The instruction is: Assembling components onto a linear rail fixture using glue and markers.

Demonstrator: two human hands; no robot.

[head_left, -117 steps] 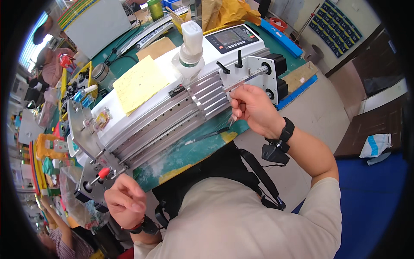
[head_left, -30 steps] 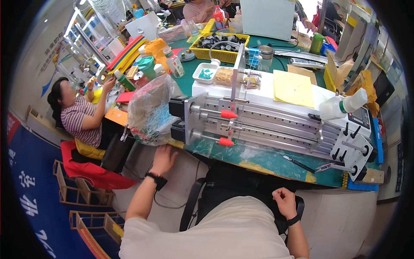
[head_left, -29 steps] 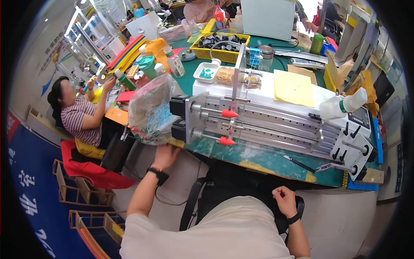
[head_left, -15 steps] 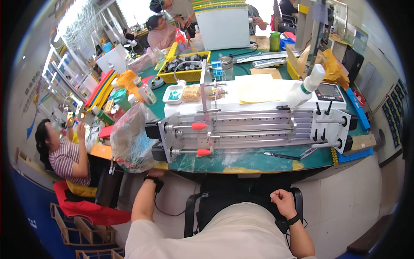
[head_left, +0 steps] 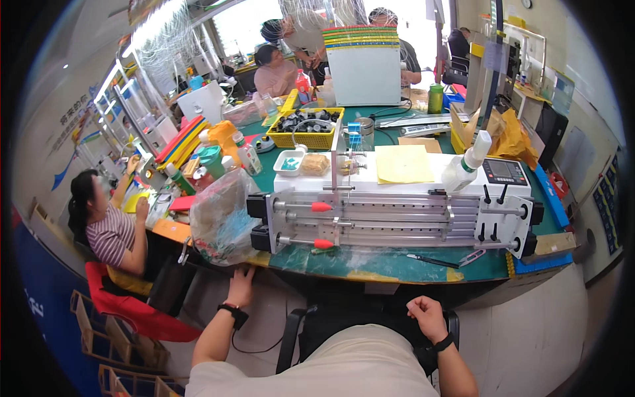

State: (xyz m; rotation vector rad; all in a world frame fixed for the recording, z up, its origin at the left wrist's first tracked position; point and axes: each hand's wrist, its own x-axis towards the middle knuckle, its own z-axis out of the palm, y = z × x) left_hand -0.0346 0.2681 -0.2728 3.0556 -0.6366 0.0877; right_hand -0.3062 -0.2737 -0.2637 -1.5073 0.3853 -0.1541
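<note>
My left hand (head_left: 241, 288) is at the table's front edge, just below a clear plastic bag (head_left: 221, 221) with blue bits inside. Its fingers are stretched and apart, with nothing seen in them. Over my lap, beside the chair's right armrest, my right hand (head_left: 426, 316) is loosely curled, and no object shows in it. In front of me on the green table lies a metal rail machine (head_left: 397, 218) with rods, end plates and two red tips. A black-handled tool (head_left: 431, 260) and a small cutter (head_left: 471, 257) lie near the front edge.
Behind the machine stand a white bottle (head_left: 468, 165), a control box with a screen (head_left: 505, 172), yellow paper (head_left: 403, 164) and a yellow basket (head_left: 305, 136) of dark parts. A person in a striped shirt (head_left: 122, 241) sits at the left; other people are at the back.
The view has tilted up, so the table appears lower. More of my left hand and its fingers shows at the table edge. My right hand stays curled near my lap.
</note>
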